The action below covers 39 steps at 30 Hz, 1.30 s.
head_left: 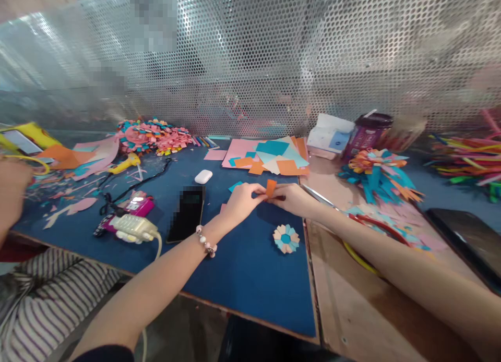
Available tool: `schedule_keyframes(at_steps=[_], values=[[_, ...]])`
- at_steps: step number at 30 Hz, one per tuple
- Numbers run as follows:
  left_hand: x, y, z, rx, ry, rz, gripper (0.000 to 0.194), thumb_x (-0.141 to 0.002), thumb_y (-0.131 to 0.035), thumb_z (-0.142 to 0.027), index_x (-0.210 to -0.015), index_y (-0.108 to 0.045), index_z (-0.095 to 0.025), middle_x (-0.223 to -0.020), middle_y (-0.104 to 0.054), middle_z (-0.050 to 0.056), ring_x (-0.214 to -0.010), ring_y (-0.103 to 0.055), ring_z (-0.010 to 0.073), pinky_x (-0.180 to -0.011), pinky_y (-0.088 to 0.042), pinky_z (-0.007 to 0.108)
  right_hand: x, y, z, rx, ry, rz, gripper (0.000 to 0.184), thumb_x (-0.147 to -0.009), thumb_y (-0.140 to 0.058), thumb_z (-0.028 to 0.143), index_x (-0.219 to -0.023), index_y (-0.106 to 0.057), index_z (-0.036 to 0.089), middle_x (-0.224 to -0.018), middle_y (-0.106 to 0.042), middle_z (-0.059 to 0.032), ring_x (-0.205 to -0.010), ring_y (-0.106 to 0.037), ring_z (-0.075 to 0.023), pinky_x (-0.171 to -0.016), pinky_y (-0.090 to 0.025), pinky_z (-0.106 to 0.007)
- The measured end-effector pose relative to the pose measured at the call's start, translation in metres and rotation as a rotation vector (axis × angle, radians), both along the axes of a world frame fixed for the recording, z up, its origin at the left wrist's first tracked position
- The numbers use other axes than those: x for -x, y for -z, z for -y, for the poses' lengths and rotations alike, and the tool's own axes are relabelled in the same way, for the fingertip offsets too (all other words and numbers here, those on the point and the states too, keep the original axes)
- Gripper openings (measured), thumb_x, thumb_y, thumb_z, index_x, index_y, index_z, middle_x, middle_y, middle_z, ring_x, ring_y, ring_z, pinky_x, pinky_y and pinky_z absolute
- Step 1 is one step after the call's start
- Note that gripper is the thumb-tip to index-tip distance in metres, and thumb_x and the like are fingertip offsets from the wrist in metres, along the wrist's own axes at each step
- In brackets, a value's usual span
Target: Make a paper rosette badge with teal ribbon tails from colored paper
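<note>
Both hands meet over the blue table, pinching a small orange paper piece (pixel 271 188) that stands up between the fingertips. My left hand (pixel 247 197), with a beaded bracelet on its wrist, grips the piece from the left. From the right, my right hand (pixel 293 199) holds its other side with closed fingers. Nearer to me on the table lies a blue and cream paper flower (pixel 286 239). Behind the hands are stacked pink, teal and orange paper sheets (pixel 242 149). Scissors with red handles (pixel 379 227) lie partly hidden under my right forearm.
Left of my hands are a black phone (pixel 186 216), a white earbud case (pixel 203 177), a power strip (pixel 135 227) and a yellow glue gun (pixel 124 165). A heap of paper flowers (pixel 152 136) stands behind. A co-worker's hand (pixel 11 190) is at far left. A perforated metal panel (pixel 250 64) borders the back.
</note>
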<state>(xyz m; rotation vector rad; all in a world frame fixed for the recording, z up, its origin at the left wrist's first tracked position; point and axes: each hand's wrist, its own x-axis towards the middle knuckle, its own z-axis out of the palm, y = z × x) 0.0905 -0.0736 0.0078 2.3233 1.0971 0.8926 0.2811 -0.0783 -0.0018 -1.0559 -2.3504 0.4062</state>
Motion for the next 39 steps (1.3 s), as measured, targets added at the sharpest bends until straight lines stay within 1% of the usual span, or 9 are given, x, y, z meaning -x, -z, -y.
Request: schedule_keyframes(at_steps=[4, 10, 14, 20, 27, 31, 34, 36, 39], values=[[0.001, -0.001, 0.000, 0.007, -0.020, -0.029, 0.008, -0.079, -0.064, -0.019, -0.084, -0.069, -0.018, -0.086, -0.073, 0.004, -0.080, -0.066, 0.0176, -0.076, -0.050, 0.030, 0.001, 0.000, 0.000, -0.012, 0.018, 0.004, 0.017, -0.084, -0.057, 0.020, -0.084, -0.074, 0.019, -0.087, -0.069, -0.0063, -0.076, -0.063, -0.0172, -0.070, -0.049, -0.028], [0.002, 0.004, -0.003, -0.009, -0.019, -0.072, 0.008, -0.078, -0.065, -0.022, -0.084, -0.070, -0.019, -0.086, -0.073, 0.004, -0.079, -0.067, 0.0181, -0.074, -0.050, 0.029, 0.002, 0.000, 0.000, -0.027, 0.046, 0.022, 0.015, -0.083, -0.058, 0.018, -0.079, -0.073, 0.017, -0.077, -0.067, -0.0058, -0.070, -0.061, -0.0160, -0.065, -0.046, -0.027], [0.002, 0.006, -0.004, -0.002, -0.025, -0.053, 0.008, -0.078, -0.065, -0.021, -0.084, -0.070, -0.018, -0.086, -0.073, 0.004, -0.078, -0.067, 0.0176, -0.073, -0.050, 0.028, 0.001, 0.002, -0.001, -0.019, 0.041, 0.022, 0.014, -0.083, -0.058, 0.018, -0.082, -0.073, 0.017, -0.081, -0.067, -0.0056, -0.072, -0.061, -0.0155, -0.067, -0.045, -0.026], [0.001, 0.008, -0.006, 0.000, -0.030, -0.039, 0.008, -0.078, -0.065, -0.021, -0.083, -0.071, -0.019, -0.084, -0.073, 0.004, -0.076, -0.067, 0.0175, -0.072, -0.050, 0.028, 0.002, -0.003, 0.000, 0.002, 0.035, 0.034, 0.016, -0.084, -0.058, 0.019, -0.078, -0.072, 0.016, -0.074, -0.064, -0.0054, -0.069, -0.058, -0.0149, -0.064, -0.043, -0.025], [0.002, 0.009, -0.006, -0.010, -0.018, -0.042, 0.008, -0.079, -0.064, -0.022, -0.084, -0.069, -0.019, -0.084, -0.073, 0.003, -0.077, -0.066, 0.0172, -0.072, -0.049, 0.028, 0.002, -0.002, -0.001, 0.055, 0.050, 0.022, 0.016, -0.084, -0.058, 0.022, -0.077, -0.071, 0.016, -0.076, -0.064, -0.0060, -0.069, -0.057, -0.0154, -0.066, -0.042, -0.027], [0.002, 0.007, -0.006, -0.027, -0.006, -0.067, 0.008, -0.080, -0.062, -0.021, -0.084, -0.069, -0.019, -0.085, -0.072, 0.003, -0.079, -0.065, 0.0174, -0.073, -0.048, 0.028, -0.003, -0.009, -0.002, 0.140, 0.030, 0.021, 0.017, -0.082, -0.060, 0.030, -0.082, -0.070, 0.017, -0.078, -0.066, -0.0049, -0.069, -0.058, -0.0155, -0.064, -0.043, -0.027], [0.002, 0.006, -0.006, -0.050, -0.010, -0.098, 0.008, -0.081, -0.062, -0.022, -0.084, -0.069, -0.020, -0.086, -0.072, 0.002, -0.080, -0.064, 0.0182, -0.074, -0.047, 0.029, -0.010, -0.020, -0.001, 0.271, 0.000, 0.002, 0.028, -0.080, -0.061, 0.042, -0.091, -0.069, 0.017, -0.076, -0.067, -0.0024, -0.059, -0.058, -0.0125, -0.056, -0.044, -0.026], [0.002, 0.006, -0.005, -0.069, -0.010, -0.115, 0.008, -0.081, -0.062, -0.023, -0.083, -0.069, -0.020, -0.084, -0.072, 0.002, -0.080, -0.063, 0.0188, -0.074, -0.046, 0.030, -0.014, -0.027, 0.000, 0.398, -0.018, -0.115, 0.037, -0.078, -0.061, 0.046, -0.101, -0.065, 0.017, -0.082, -0.068, -0.0027, -0.058, -0.058, -0.0111, -0.056, -0.047, -0.026], [0.002, 0.006, -0.004, -0.071, -0.007, -0.119, 0.010, -0.082, -0.061, -0.024, -0.083, -0.070, -0.020, -0.084, -0.072, 0.002, -0.080, -0.062, 0.0190, -0.074, -0.046, 0.031, -0.018, -0.037, 0.002, 0.531, -0.024, -0.307, 0.045, -0.074, -0.067, 0.042, -0.112, -0.061, 0.017, -0.094, -0.067, -0.0040, -0.062, -0.058, -0.0104, -0.061, -0.050, -0.027]])
